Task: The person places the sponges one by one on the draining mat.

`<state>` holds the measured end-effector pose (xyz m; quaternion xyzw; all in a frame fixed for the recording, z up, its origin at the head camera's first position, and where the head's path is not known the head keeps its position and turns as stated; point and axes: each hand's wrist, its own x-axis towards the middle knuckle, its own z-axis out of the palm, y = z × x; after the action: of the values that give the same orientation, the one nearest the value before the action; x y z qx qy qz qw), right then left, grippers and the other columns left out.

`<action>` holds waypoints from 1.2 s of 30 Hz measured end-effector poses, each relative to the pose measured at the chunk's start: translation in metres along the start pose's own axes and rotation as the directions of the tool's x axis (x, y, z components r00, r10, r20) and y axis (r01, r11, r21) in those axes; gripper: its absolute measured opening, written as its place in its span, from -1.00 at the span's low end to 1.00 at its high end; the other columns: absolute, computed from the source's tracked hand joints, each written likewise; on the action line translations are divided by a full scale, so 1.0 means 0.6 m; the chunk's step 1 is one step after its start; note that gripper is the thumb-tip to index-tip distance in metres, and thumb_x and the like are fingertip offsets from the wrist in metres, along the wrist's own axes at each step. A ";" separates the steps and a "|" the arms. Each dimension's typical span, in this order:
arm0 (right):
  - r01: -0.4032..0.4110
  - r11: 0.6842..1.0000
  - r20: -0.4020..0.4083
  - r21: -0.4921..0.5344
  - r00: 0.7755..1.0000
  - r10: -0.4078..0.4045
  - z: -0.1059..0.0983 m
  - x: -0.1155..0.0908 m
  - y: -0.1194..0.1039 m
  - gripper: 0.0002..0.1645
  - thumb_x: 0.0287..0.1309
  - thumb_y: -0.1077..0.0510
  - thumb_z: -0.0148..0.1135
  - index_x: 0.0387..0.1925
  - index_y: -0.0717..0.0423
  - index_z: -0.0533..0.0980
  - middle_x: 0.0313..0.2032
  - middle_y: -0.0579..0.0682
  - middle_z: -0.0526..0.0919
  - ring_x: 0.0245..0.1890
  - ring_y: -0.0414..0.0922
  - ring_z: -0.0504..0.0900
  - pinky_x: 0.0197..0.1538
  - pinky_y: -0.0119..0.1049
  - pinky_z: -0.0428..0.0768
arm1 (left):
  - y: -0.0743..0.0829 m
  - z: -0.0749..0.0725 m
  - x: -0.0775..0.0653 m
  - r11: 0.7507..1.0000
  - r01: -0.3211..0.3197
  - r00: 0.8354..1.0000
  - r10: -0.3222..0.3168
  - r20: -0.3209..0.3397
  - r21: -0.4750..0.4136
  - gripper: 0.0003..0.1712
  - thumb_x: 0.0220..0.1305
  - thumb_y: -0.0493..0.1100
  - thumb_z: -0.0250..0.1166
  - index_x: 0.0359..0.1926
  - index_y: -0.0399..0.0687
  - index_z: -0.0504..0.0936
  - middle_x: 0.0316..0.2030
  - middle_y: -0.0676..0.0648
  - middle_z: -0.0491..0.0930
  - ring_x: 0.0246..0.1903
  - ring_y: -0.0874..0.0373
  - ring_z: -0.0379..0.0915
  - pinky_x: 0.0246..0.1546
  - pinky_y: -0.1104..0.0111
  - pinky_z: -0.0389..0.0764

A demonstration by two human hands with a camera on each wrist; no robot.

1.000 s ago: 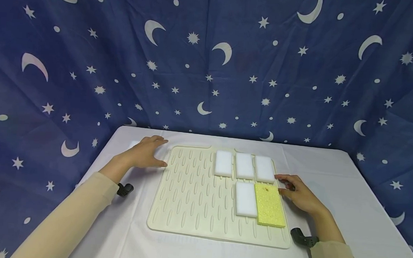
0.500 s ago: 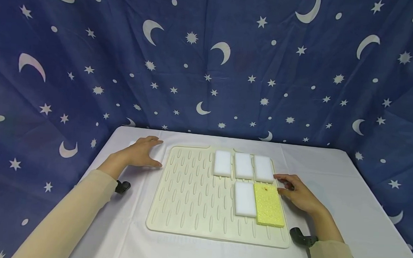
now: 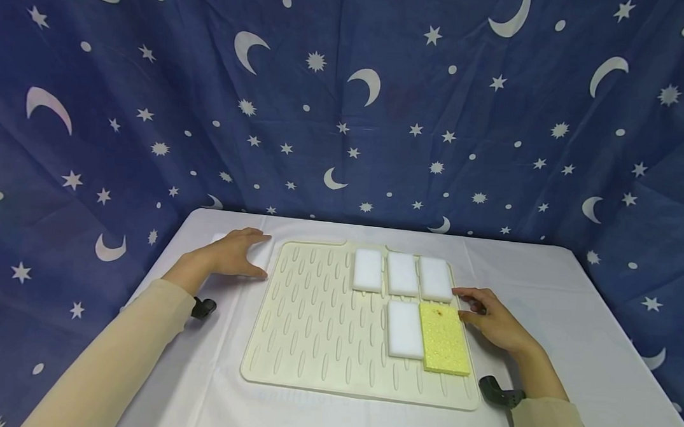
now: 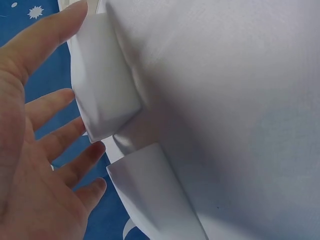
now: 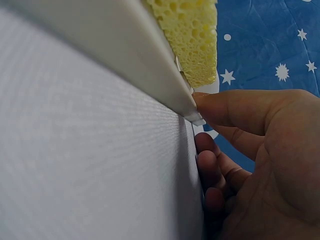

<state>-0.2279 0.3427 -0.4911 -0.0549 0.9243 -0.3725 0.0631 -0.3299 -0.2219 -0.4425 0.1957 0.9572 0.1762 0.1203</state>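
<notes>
In the head view my left hand [image 3: 228, 253] is just left of the mat, thumb and fingers spread around a white sponge [image 4: 102, 75] on the table. The left wrist view has the thumb over one end of that sponge and the fingers along its side. A second white sponge [image 4: 155, 195] lies beyond it, mostly hidden by the hand in the head view. My right hand [image 3: 498, 319] rests at the right edge of the cream ribbed mat [image 3: 309, 314], thumb tip at its rim, other fingers low on the table. Beside the thumb lies a yellow sponge [image 3: 444, 339].
Three white sponges stand in a row at the mat's back right, among them the left one [image 3: 367, 270]. Another white sponge [image 3: 405, 329] lies beside the yellow one. A white cloth [image 3: 197, 379] covers the table; a blue moon-and-star curtain [image 3: 301, 97] hangs behind.
My left hand has moved slightly left, away from the mat, and more of the white sponge shows between thumb and fingers. The right hand and the sponges on the mat stay put.
</notes>
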 end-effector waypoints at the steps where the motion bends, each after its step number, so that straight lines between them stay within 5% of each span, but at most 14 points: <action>1: -0.001 1.000 0.000 0.001 1.000 0.001 0.000 0.000 0.000 -0.40 0.36 0.13 0.28 0.39 0.07 0.45 0.12 0.16 0.39 0.02 -0.02 0.31 0.01 -0.18 0.37 | -0.001 0.000 0.000 1.000 0.000 1.000 0.000 0.004 0.003 0.13 0.06 0.18 0.60 0.54 -0.14 0.31 0.54 -0.33 0.18 0.53 -0.36 0.04 0.49 -0.26 0.16; 36: -0.004 1.000 0.002 0.010 1.000 0.004 -0.001 -0.001 -0.003 -0.40 0.35 0.14 0.30 0.39 0.07 0.46 0.11 0.16 0.41 0.01 -0.02 0.33 0.01 -0.18 0.39 | 0.003 -0.013 -0.003 1.000 -0.004 1.000 0.004 -0.005 0.007 0.17 0.02 0.21 0.61 0.54 -0.16 0.31 0.52 -0.34 0.23 0.52 -0.34 0.11 0.52 -0.19 0.13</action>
<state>-0.2276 0.3419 -0.4892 -0.0528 0.9224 -0.3770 0.0650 -0.3299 -0.2237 -0.4343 0.1975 0.9577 0.1736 0.1168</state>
